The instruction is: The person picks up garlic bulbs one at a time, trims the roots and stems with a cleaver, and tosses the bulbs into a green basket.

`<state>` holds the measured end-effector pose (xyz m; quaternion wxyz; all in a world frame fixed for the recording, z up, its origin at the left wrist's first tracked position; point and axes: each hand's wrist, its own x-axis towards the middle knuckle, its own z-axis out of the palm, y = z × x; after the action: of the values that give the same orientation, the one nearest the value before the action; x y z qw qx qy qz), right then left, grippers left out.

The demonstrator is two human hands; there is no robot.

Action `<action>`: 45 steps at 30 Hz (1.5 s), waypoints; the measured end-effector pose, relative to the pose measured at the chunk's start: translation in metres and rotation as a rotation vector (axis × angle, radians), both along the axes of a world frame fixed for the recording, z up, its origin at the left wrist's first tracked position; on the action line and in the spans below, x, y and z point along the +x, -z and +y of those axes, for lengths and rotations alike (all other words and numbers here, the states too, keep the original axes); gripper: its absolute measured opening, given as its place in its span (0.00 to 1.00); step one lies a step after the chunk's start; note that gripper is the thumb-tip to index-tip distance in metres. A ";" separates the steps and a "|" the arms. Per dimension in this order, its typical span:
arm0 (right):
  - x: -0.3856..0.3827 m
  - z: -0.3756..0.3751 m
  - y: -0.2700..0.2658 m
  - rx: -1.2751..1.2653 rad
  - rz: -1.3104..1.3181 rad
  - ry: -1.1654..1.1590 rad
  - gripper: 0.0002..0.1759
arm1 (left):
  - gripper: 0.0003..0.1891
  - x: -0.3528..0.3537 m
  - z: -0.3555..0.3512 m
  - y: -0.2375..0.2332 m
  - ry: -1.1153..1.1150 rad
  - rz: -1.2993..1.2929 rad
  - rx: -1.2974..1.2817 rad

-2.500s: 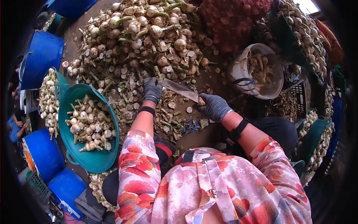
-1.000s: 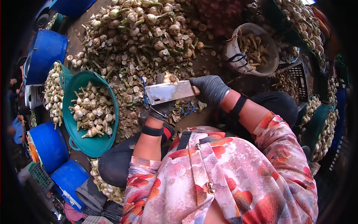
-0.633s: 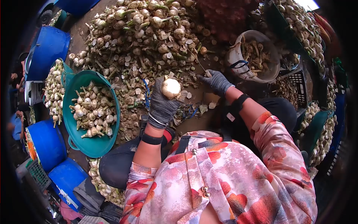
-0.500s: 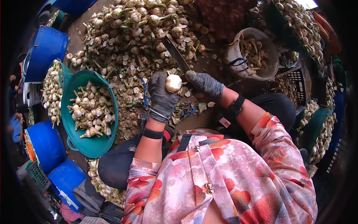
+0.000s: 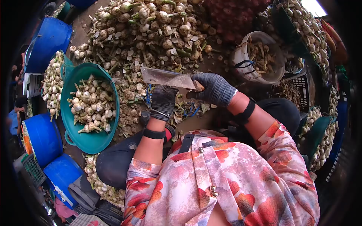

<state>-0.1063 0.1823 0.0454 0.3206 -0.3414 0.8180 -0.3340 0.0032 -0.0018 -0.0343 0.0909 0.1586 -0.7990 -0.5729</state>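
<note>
In a grey knit glove, my right hand [image 5: 215, 89] is closed around the handle of a broad-bladed knife [image 5: 167, 78]. Its blade points left and lies flat-on to view across the top of my left hand [image 5: 164, 101], also gloved. The left fingers are curled closed just below the blade. The garlic bulb seen in them a moment earlier is now hidden behind the blade and fingers. Beyond the hands rises a large heap of garlic bulbs [image 5: 147, 32] with stems. To the left sits a green tub [image 5: 67, 109] holding trimmed garlic [image 5: 92, 103].
A white bucket [image 5: 241, 56] with cut stems stands at the upper right, beside a black crate [image 5: 301, 84]. Blue tubs [image 5: 44, 141] line the left side. Garlic scraps [image 5: 132, 96] litter the ground. A red mesh sack [image 5: 237, 17] lies at the back.
The knife has swung from pointing up and away to lying leftward over my left hand. My left hand has turned and dropped slightly, so the white bulb no longer shows.
</note>
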 end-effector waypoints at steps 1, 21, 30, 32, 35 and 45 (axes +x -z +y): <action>-0.002 0.001 0.007 0.090 -0.069 -0.008 0.24 | 0.13 0.003 -0.003 -0.014 -0.069 -0.016 0.013; -0.050 0.017 0.083 0.146 -0.430 0.644 0.27 | 0.46 -0.240 -0.054 0.114 -0.395 -1.031 -0.051; -0.050 0.015 0.080 0.144 -0.235 0.520 0.25 | 0.28 -0.160 -0.048 0.111 -0.389 -0.138 0.416; -0.051 0.011 0.067 0.137 -0.186 0.440 0.24 | 0.32 -0.127 -0.036 0.067 -0.268 -0.025 0.585; -0.041 0.005 0.043 0.122 -0.012 0.271 0.22 | 0.38 -0.084 -0.028 0.042 -0.155 -0.026 0.875; -0.002 -0.003 -0.004 0.120 0.238 -0.095 0.12 | 0.31 -0.006 -0.045 0.051 0.366 0.157 -0.805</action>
<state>-0.1079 0.1798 0.0497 0.2568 -0.3972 0.8516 -0.2262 -0.0029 -0.0466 -0.0857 0.1029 -0.0775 -0.9638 -0.2335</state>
